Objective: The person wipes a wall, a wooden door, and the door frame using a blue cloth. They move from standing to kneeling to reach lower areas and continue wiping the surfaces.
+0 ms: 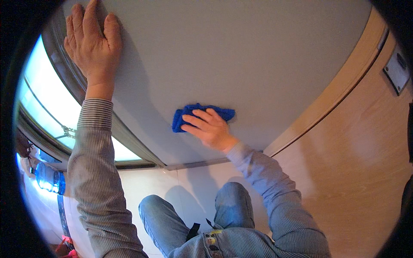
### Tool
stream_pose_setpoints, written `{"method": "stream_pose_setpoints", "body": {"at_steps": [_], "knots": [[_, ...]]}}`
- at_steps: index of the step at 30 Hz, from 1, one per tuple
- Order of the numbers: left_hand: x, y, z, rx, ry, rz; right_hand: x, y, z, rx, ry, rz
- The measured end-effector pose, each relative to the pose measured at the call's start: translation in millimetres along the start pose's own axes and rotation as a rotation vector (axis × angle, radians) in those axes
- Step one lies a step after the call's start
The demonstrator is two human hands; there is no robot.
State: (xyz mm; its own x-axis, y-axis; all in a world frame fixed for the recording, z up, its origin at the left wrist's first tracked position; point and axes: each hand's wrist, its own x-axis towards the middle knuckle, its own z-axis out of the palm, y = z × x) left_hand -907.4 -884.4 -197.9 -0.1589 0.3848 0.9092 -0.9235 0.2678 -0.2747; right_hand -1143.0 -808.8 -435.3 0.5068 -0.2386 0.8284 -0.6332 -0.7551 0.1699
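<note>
My right hand (209, 129) presses a folded blue cloth (203, 117) against a large flat grey panel (242, 64), its fingers spread over the cloth. At the upper left, my left hand (93, 45) rests with fingers apart near the panel's left edge, by the dark frame (66, 71) beside it, and holds nothing. A wooden edge strip (338, 87) runs along the panel's right side.
A bright glass pane (53, 77) lies left of the panel. On the right is a wood-grain surface (348, 154) with a metal plate (397, 71). A blue water bottle (50, 179) is at the lower left. My knees are below the panel.
</note>
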Motion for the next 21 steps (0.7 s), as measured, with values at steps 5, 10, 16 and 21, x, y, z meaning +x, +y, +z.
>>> {"method": "stream_pose_setpoints", "body": {"at_steps": [5, 10, 16, 21], "knots": [[-2, 0, 0, -0.014, -0.022, -0.042, 15, 67, -75, -0.310, 0.221, 0.041], [-3, -1, 1, -0.001, -0.024, -0.054, 89, 129, -152, -0.477, 0.668, 0.100], [-1, -1, -1, 0.004, -0.042, -0.067, 110, 88, -97, -0.480, 0.508, 0.072], [-4, 7, -10, 0.135, -0.172, -0.112, 44, 11, -4, -0.060, -0.111, -0.150]]}}
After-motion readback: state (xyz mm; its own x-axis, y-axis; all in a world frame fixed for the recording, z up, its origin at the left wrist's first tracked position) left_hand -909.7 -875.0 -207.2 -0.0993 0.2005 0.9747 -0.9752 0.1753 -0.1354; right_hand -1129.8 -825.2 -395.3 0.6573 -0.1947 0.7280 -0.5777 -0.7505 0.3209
